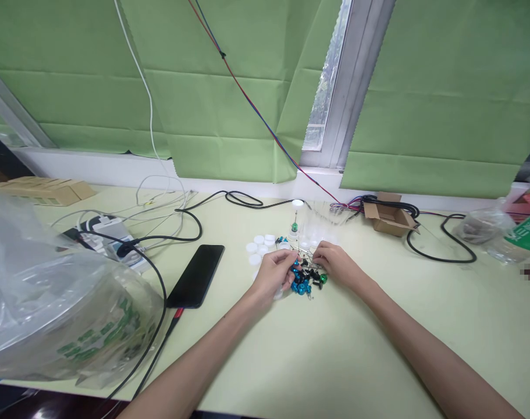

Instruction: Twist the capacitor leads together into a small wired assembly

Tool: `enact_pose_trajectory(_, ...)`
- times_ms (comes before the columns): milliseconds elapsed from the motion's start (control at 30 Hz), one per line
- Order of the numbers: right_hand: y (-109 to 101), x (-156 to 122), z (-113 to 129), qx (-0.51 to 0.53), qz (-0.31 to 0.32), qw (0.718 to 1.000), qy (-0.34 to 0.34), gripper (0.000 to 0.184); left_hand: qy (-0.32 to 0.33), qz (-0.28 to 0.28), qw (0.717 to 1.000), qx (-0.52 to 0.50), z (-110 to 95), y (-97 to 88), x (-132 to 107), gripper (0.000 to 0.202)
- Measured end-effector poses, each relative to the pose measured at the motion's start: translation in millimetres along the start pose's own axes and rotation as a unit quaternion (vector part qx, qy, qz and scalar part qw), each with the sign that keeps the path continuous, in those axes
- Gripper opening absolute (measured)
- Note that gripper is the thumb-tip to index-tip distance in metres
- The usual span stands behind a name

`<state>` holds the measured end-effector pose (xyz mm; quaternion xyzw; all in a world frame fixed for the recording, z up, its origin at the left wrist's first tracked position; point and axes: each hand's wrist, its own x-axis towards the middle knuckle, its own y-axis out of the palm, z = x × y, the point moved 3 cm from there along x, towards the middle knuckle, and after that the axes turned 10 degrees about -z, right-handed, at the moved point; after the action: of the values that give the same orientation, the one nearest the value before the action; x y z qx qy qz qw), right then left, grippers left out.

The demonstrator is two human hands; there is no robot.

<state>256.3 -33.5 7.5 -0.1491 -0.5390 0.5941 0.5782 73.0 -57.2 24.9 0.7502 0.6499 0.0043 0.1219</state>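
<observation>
My left hand is closed in a pinch on a small blue metal part, with a thin rod rising above the fingertips. Below it lies a pile of small blue metal parts, black parts and a green part. At the pile's right far side, my right hand has its fingers bent together over thin silvery pieces; what its fingertips hold is hidden. Behind the hands stands a clear tube with a white cap and a green piece inside. White round caps lie to the left.
A black phone with a cable lies left of my left hand. Farther left are a large plastic bag and a power strip. An open cardboard box and black cable are at back right, near a bottle.
</observation>
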Motion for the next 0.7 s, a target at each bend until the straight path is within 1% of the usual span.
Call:
enact_pose_trajectory(433, 4, -3, -2, -0.001, -0.017, 1.000, 0.003, 0.021, 0.005, -0.001, 1.000, 0.010, -2, 0.2, -1, 0.031)
enact_pose_trajectory(567, 0, -3, 3, 0.024, -0.052, 0.998, -0.002, 0.021, -0.006, -0.005, 1.000, -0.001, 0, 0.6, 0, 0.031)
enact_pose_trajectory(700, -8, -3, 20, 0.082, -0.121, 0.989, -0.023, 0.018, -0.022, -0.016, 0.999, -0.023, 2, 1.4, 0, 0.034)
